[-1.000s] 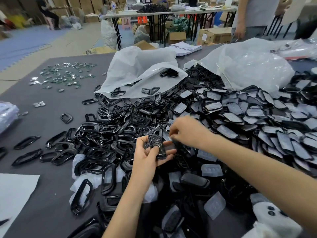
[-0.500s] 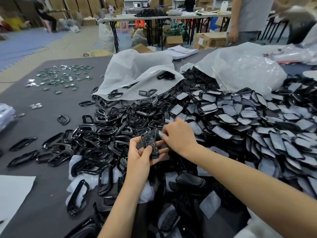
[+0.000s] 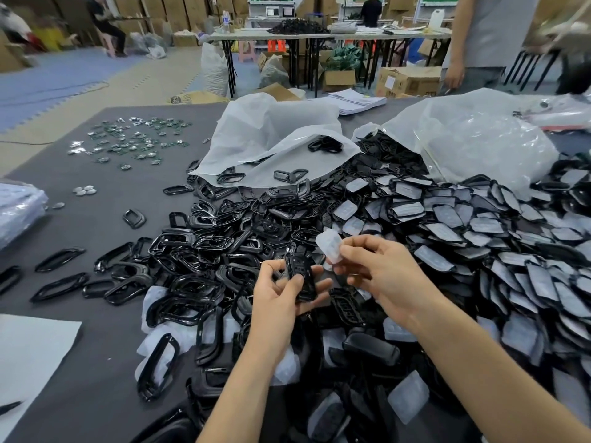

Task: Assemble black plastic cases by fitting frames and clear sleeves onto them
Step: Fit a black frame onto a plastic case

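My left hand (image 3: 281,298) grips a small black plastic case (image 3: 300,276), upright, thumb across its face. Just right of it, my right hand (image 3: 380,276) pinches a clear sleeve (image 3: 329,246) between thumb and fingers, held a little above the case and apart from it. Both hands hover over a heap of glossy black frames (image 3: 198,251) that spreads to the left. To the right lies a large pile of black cases with clear sleeves (image 3: 479,238).
Two translucent plastic bags (image 3: 275,135) (image 3: 473,135) lie open at the back of the grey table (image 3: 80,219). Small metallic parts (image 3: 134,139) are scattered at the far left. A white sheet (image 3: 28,353) lies front left. A person (image 3: 473,43) stands behind the table at right.
My right hand has lifted away from the pile with a clear sleeve in its fingers. The left hand still holds the black case, now slightly higher.
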A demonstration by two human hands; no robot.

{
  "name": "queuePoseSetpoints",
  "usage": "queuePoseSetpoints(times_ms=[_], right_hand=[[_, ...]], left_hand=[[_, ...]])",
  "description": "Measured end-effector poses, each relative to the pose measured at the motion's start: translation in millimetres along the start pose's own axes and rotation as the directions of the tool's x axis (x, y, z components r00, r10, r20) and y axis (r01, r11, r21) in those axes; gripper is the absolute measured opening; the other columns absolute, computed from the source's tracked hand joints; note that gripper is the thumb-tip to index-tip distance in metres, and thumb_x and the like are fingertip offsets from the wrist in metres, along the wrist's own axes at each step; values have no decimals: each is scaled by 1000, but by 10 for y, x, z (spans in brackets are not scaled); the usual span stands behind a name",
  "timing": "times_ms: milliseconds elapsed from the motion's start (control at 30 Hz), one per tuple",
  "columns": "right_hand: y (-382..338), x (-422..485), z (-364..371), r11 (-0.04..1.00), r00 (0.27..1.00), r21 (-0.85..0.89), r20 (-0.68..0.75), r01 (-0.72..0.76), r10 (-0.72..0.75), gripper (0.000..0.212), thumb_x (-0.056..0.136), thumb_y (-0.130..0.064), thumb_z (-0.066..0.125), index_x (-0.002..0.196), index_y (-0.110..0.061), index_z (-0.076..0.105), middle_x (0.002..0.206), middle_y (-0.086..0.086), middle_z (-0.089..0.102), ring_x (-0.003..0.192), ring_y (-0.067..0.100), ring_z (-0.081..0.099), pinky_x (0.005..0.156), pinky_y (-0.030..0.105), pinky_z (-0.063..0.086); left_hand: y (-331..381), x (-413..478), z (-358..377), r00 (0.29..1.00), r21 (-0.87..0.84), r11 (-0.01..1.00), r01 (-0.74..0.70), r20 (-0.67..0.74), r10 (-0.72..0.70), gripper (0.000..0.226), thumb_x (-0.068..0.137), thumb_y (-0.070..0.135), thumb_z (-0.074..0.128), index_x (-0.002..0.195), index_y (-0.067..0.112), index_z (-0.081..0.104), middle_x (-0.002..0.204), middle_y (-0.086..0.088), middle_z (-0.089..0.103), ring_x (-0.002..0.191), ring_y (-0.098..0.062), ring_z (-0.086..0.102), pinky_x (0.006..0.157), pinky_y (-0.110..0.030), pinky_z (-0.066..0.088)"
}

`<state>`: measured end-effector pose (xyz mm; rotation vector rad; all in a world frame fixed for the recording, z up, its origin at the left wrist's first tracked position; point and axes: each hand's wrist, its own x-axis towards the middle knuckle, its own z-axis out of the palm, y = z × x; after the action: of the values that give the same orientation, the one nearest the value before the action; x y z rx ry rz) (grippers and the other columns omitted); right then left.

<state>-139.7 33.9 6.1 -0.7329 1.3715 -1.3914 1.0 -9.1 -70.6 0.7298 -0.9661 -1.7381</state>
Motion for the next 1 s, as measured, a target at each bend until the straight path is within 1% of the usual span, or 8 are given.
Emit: queuePoseSetpoints(times_ms=[200,300,400,467,633,767,900,1000], right_hand=[[32,-121,-13,999,1000,41,27,10,-11,8,92,-3,57,89,-9,63,73,5,70,63,10,66,53,18,50],[51,-136,-11,999,999,39,34,22,-23,11,93,-2,55,91,-9,63,73,5,71,65,11,66,57,18,53],[67,-141,-15,998,999,47,25,29,-30,13,93,1,54,91,-9,63,74,6,69,64,11,66,57,19,53],[73,-139,-17,997,999,66,18,30,-31,13,92,2,54,92,-8,63,73,6,68,63,11,66,56,19,52],[90,-119,-23,991,1000,131,25,14,-17,17,90,8,54,95,-6,62,69,5,70,62,10,66,59,17,53],[107,-124,-35,987,999,161,29,21,-26,18,89,9,54,99,-4,61,70,7,71,64,11,67,61,18,54],[104,-127,-49,984,999,176,16,37,-40,20,88,11,54,94,-5,63,70,6,69,64,11,67,60,18,54],[99,-131,-50,983,999,181,8,38,-40,20,86,13,56,93,-4,65,71,4,68,64,11,67,60,18,54]], left_hand=[[26,-19,1,1000,34,999,13,22,-14,12,99,-3,42,107,6,43,97,-18,73,87,-39,71,68,-38,59],[41,-28,1,1000,44,999,20,20,-21,12,99,-3,42,106,7,44,97,-17,73,85,-37,72,67,-37,59],[44,-31,12,999,46,999,27,18,-28,12,99,-3,42,107,6,44,97,-17,73,85,-37,72,67,-38,59],[45,-35,17,999,49,998,33,16,-33,12,99,-3,43,108,5,43,96,-17,73,85,-36,72,67,-38,59],[57,-48,23,999,65,997,27,26,-29,11,99,-3,42,103,6,45,96,-17,73,85,-35,72,66,-35,59],[54,-53,21,999,69,997,31,32,-33,11,99,-3,42,107,4,45,98,-17,73,86,-36,72,66,-36,59],[44,-50,25,999,76,997,26,37,-29,12,99,-3,43,107,6,44,98,-17,73,86,-36,72,66,-36,59],[36,-50,33,999,81,996,22,45,-26,14,99,-2,43,102,11,45,97,-16,73,85,-36,72,67,-37,59]])
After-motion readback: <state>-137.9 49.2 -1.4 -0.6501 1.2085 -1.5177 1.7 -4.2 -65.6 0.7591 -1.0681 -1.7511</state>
